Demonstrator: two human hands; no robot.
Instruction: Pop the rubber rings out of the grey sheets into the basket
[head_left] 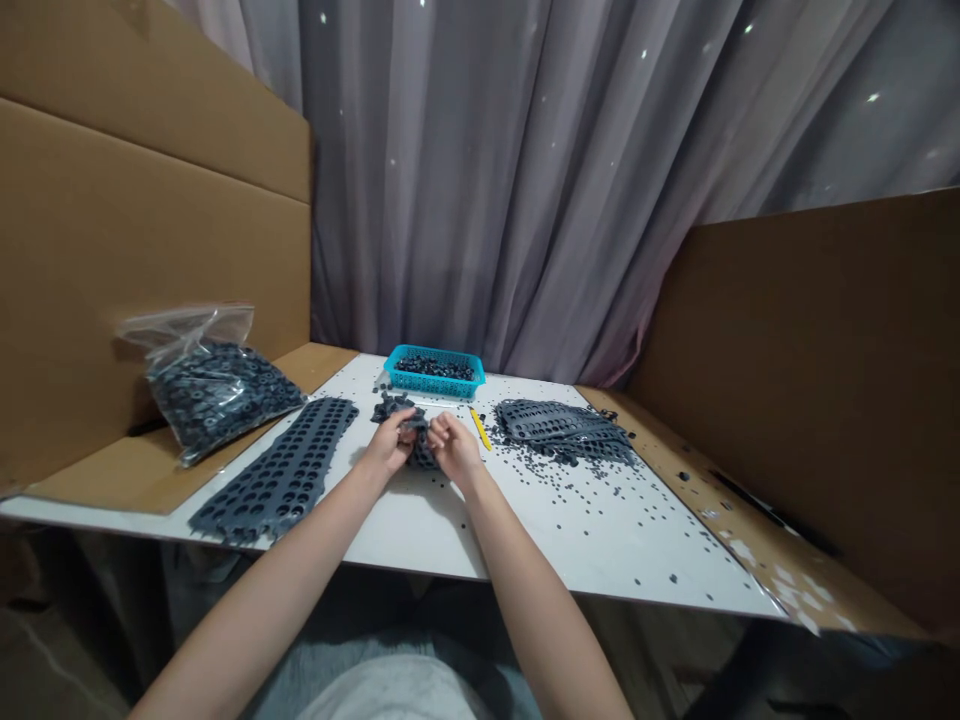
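Over the middle of the white board, my left hand [392,441] is closed on a dark grey perforated rubber sheet [424,456]. My right hand [453,446] has its fingers pinched together at the sheet's right side; anything small between those fingertips is hidden. Just beyond my left hand lies a small heap of dark rubber pieces [390,405]. A yellow pen-like tool [481,428] rests right of my right hand. Farther back stands a turquoise basket [436,384] with many small dark rings in it.
Stacked perforated sheets [289,465] lie at left, beside a clear zip bag [217,390] full of dark rings. More sheets [562,428] lie at right, with small dark discs scattered around them. Cardboard walls [810,380] flank the white board [525,530]; a grey curtain [465,200] hangs behind.
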